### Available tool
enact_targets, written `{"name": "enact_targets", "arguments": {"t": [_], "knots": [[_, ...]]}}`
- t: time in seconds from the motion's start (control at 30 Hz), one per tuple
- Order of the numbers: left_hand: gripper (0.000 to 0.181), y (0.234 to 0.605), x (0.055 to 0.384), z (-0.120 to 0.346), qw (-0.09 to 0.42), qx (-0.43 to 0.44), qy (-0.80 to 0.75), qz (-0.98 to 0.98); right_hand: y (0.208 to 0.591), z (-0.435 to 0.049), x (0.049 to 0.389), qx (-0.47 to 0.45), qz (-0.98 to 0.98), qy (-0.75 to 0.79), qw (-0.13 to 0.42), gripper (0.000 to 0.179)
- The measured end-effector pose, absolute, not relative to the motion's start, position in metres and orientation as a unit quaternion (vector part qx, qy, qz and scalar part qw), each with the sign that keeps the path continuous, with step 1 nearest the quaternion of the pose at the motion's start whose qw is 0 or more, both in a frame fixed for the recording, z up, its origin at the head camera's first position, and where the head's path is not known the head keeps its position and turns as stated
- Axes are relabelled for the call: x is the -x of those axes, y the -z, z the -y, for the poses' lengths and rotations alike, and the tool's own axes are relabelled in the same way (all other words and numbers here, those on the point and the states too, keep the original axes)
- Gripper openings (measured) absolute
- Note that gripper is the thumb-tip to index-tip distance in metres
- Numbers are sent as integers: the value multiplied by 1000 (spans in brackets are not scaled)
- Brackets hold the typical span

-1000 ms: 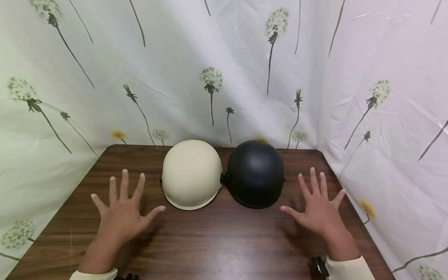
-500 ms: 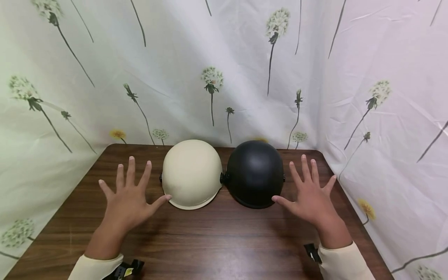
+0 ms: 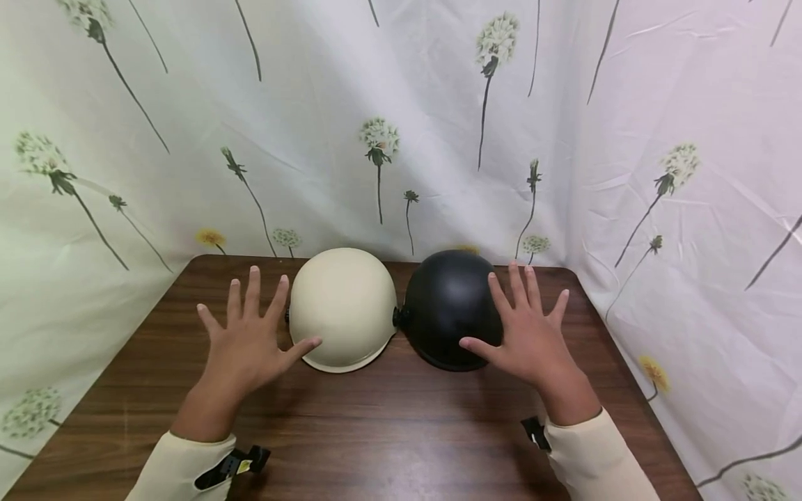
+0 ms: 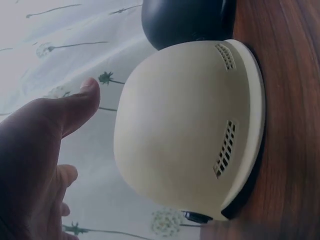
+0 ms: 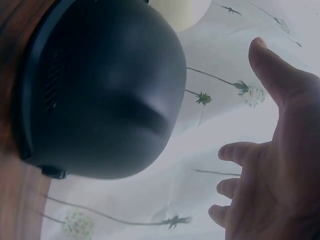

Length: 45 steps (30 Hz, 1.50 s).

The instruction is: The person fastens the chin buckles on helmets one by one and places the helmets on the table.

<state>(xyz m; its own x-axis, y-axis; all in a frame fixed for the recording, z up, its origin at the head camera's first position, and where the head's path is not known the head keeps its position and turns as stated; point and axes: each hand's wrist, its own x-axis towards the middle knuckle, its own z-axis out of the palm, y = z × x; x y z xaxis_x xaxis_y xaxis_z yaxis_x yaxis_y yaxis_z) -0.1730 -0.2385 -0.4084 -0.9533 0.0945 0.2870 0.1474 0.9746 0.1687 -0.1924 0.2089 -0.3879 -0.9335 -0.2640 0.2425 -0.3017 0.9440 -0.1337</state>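
A cream helmet [image 3: 343, 306] and a black helmet [image 3: 445, 306] sit side by side at the back of the table, domes up, with black side knobs. My left hand [image 3: 247, 351] is spread above the table at the cream helmet's left, its thumb overlapping that helmet in the head view. In the left wrist view a gap shows between the thumb [image 4: 82, 102] and the cream helmet [image 4: 175, 120], whose side has slotted vents. My right hand [image 3: 532, 341] is spread in front of the black helmet's right side. The right wrist view shows it apart from the black helmet [image 5: 110, 95].
The dark wooden table [image 3: 376, 438] extends in front of the helmets. A white curtain [image 3: 301, 104] printed with dandelions hangs behind the table and along both sides. Cream sleeves [image 3: 194, 466] and black wrist straps are on both forearms.
Both hands have moved forward and inward, the left toward the cream helmet and the right over the near right side of the black one. The helmets have stayed in place.
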Motion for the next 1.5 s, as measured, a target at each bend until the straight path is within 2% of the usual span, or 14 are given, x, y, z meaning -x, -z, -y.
{"name": "enact_targets", "arguments": {"t": [0.2, 0.5, 0.73, 1.13, 1.5], "knots": [[119, 406, 182, 230, 133, 63, 114, 982, 387, -192, 199, -159, 975, -90, 126, 117], [116, 414, 191, 221, 127, 60, 163, 977, 398, -162, 209, -204, 949, -116, 211, 107], [114, 420, 192, 224, 146, 71, 200, 966, 406, -137, 218, -259, 925, -136, 242, 101], [110, 435, 198, 229, 140, 68, 243, 958, 417, -102, 229, -322, 900, -182, 231, 99], [108, 453, 207, 228, 157, 73, 282, 944, 430, -74, 237, -328, 889, -274, 165, 101]]}}
